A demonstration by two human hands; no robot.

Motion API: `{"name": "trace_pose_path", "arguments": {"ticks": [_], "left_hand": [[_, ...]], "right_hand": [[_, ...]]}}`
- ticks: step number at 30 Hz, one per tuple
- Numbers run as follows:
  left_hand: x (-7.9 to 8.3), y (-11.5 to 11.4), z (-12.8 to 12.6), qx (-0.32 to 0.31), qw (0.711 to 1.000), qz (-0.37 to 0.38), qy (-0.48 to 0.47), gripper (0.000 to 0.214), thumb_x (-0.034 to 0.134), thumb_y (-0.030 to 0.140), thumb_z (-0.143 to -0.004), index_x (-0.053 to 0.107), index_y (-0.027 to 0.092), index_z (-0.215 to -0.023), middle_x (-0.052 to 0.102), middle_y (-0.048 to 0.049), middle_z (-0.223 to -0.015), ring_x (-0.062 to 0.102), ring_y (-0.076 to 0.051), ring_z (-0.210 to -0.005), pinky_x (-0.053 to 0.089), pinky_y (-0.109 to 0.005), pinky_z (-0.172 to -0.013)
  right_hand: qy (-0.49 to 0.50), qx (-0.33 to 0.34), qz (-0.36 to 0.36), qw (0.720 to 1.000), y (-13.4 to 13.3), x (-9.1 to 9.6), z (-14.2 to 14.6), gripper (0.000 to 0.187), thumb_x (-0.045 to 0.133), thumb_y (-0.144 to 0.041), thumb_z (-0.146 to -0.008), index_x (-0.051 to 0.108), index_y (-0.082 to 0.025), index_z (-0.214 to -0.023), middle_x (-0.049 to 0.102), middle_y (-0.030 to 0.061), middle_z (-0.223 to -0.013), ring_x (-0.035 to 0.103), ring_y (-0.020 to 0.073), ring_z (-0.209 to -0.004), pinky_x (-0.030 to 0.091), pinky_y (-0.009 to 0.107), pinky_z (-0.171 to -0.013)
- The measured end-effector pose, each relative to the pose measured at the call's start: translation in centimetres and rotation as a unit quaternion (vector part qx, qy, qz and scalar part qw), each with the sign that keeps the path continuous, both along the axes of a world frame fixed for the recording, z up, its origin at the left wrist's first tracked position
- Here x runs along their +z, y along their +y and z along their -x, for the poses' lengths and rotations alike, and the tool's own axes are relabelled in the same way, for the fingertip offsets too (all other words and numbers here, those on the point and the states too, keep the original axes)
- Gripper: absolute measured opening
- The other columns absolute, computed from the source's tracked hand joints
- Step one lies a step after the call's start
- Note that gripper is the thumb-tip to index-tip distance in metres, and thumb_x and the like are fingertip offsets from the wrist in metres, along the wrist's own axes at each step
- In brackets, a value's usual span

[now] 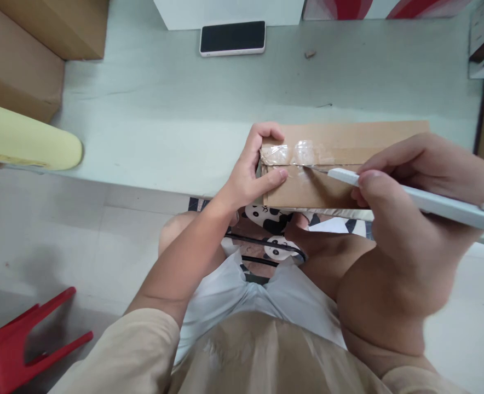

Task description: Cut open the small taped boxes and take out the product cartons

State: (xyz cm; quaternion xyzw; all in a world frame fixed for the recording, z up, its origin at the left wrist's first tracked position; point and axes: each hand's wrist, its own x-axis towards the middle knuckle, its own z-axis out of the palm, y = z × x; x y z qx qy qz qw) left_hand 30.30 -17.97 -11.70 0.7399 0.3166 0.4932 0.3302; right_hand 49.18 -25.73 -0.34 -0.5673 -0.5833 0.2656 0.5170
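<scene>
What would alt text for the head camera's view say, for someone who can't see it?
A person's right hand holds a white cutter, its blade at the clear tape on a cardboard box that the left hand grips. A phone lies farther back on the pale table.

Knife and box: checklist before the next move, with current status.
1. Knife held in the right hand: ok.
2. Box steadied: ok; the left hand grips its end, thumb and fingers on opposite sides of the seam.
3. Blade lined up: ok; its tip is at the seam by the clear tape.
4. Left thumb well clear: not ok, I'd say; it lies close to the tip, roughly where the blade points.
5. Tape cut through: cannot tell.
6. Phone out of the way: ok, beyond the box.
</scene>
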Motion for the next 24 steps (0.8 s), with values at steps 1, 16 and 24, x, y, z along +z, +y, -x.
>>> {"name": "trace_pose_path", "arguments": {"ticks": [1,16,24], "left_hand": [[0.1,0.0,0.0,-0.007,1.000,0.003,-0.003,0.062,0.057,0.076,-0.087,0.048,0.028,-0.125,0.054,-0.0054,-0.113,0.067,-0.025,-0.105,0.058,-0.045,-0.092],[0.3,-0.1,0.1,-0.082,0.994,0.063,-0.048,0.058,0.058,0.072,-0.088,0.043,0.030,-0.126,0.050,-0.0061,-0.122,0.059,-0.026,-0.117,0.052,-0.050,-0.104],[-0.1,0.1,0.1,-0.011,0.998,0.048,-0.035,0.063,0.063,0.077,-0.081,0.053,0.029,-0.120,0.053,-0.0056,-0.111,0.064,-0.027,-0.108,0.058,-0.047,-0.092]], "right_hand": [[0.000,0.001,-0.003,1.000,0.1,-0.1,-0.1,0.013,0.060,-0.013,-0.074,0.059,-0.018,-0.062,0.053,-0.0033,-0.055,0.048,0.0072,-0.049,0.025,0.021,-0.040],[-0.049,-0.003,0.017,0.999,-0.7,0.8,-0.9,0.011,0.065,-0.015,-0.077,0.062,-0.018,-0.067,0.056,-0.0027,-0.064,0.044,0.0038,-0.050,0.029,0.019,-0.041],[-0.033,-0.016,-0.014,0.999,-0.3,0.3,-1.8,0.013,0.065,-0.016,-0.073,0.060,-0.018,-0.061,0.051,-0.0007,-0.058,0.043,0.0090,-0.054,0.023,0.024,-0.044]]}}
